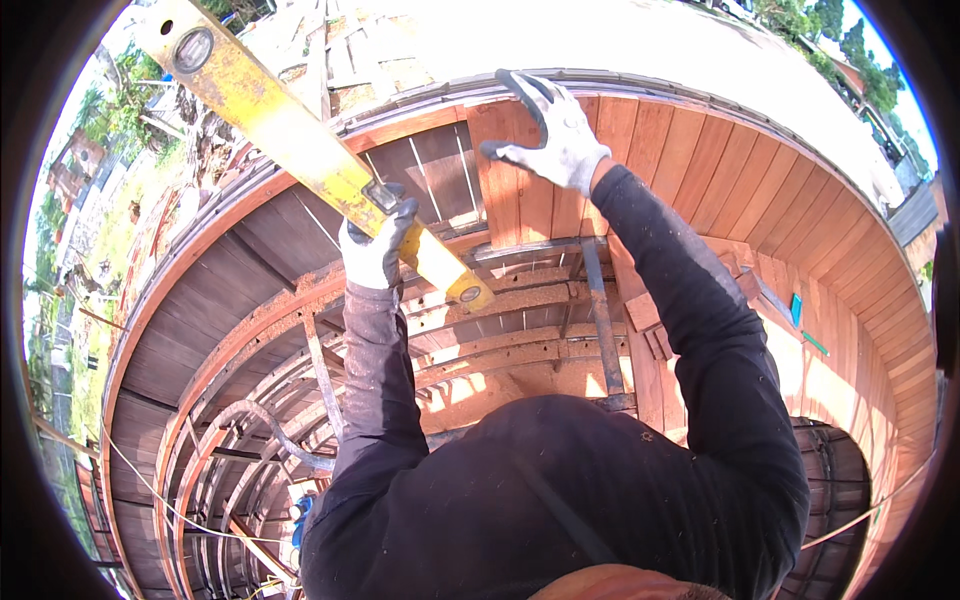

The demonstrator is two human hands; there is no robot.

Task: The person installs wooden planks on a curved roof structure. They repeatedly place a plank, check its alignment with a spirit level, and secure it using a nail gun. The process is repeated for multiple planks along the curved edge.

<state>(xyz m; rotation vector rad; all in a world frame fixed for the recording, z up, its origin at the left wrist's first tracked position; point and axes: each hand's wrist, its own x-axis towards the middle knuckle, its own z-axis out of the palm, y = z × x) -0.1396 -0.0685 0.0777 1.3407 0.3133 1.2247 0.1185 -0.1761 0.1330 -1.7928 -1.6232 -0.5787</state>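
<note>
My left hand [372,252], in a white and dark-grey work glove, is closed round a long yellow spirit level [290,140]. The level is scuffed and tilts from the upper left toward the middle, its low end [468,290] over the open wooden framing. A round vial sits near its high end. My right hand [560,145], in a matching glove, has thumb and fingers spread with nothing between them. It is raised over the reddish-brown planks [630,135] near the curved outer edge. Whether its fingertips touch that edge, I cannot tell.
Curved ribs [215,420] and a crossing dark metal bar [600,310] lie below on the left and middle. Loose wood blocks [645,315] are at my right, with a small green piece [796,308] beyond. A thin cord [170,508] crosses the lower left.
</note>
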